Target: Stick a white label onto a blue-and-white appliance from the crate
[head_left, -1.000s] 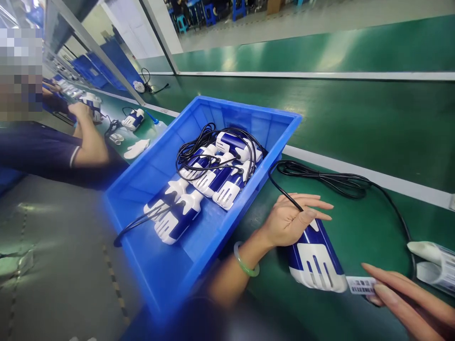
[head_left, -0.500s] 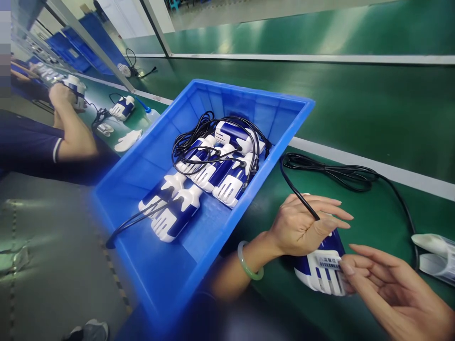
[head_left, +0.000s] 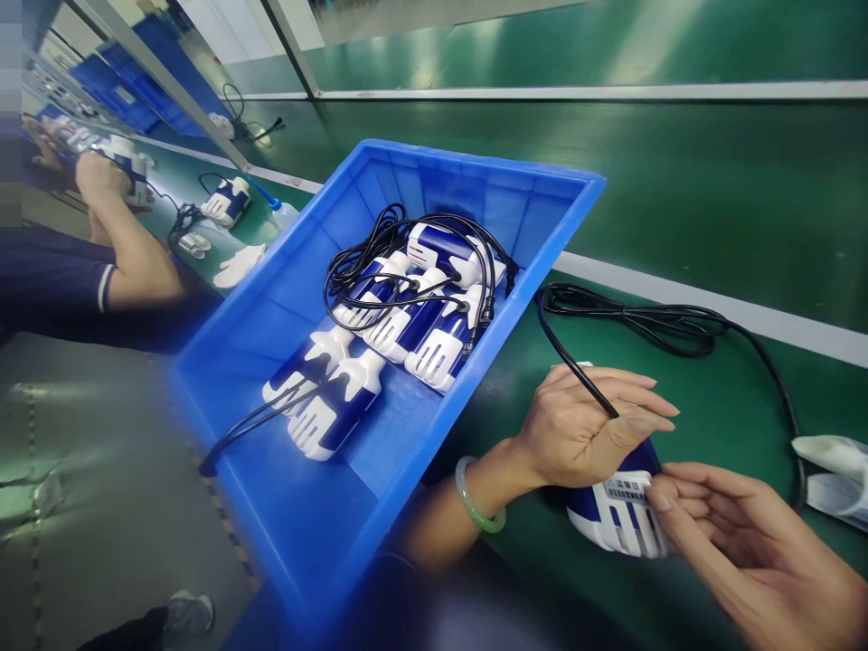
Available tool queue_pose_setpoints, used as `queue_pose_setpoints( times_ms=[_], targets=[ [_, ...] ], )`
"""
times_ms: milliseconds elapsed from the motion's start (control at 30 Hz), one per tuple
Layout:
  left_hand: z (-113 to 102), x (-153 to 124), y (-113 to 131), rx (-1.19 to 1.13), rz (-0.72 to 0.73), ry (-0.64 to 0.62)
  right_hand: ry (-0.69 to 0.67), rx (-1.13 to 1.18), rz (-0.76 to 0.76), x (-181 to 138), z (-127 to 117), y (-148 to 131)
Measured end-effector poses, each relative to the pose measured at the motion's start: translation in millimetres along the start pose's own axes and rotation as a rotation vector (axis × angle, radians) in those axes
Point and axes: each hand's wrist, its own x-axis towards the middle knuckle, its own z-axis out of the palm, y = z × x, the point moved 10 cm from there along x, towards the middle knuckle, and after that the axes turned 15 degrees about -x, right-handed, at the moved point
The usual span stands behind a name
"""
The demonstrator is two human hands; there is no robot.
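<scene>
My left hand lies over a blue and white device on the green table, holding it down, with the device's black cord running over the back of the fingers. My right hand is at the device's near end, its fingertips pressing a small white barcode label onto the white grille. A green bangle circles my left wrist.
A blue plastic bin to the left holds several identical devices with tangled black cords. A roll of labels lies at the right edge. A co-worker's arm rests on the table at far left beside more devices. The green belt runs behind.
My right hand brought the label from beside the device onto its white end and now presses it there. My left hand stayed on the device. The view shifted slightly.
</scene>
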Motion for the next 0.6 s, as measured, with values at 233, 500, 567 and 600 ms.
queue_pose_setpoints(
  times_ms=[233, 500, 567, 600],
  targets=[
    [4, -1, -7, 0.018, -0.058, -0.038, -0.022, -0.003, 0.008, -1, -1, 4],
    [-1, 1, 0, -0.004, 0.01, 0.017, -0.04, -0.003, -0.019, 1, 1, 0],
    [-2, 1, 4, -0.012, 0.045, 0.034, -0.037, -0.008, -0.024, 1, 0, 0],
    [-3, 1, 5, -0.015, 0.057, 0.039, -0.04, -0.012, -0.023, 2, 1, 0]
  ],
)
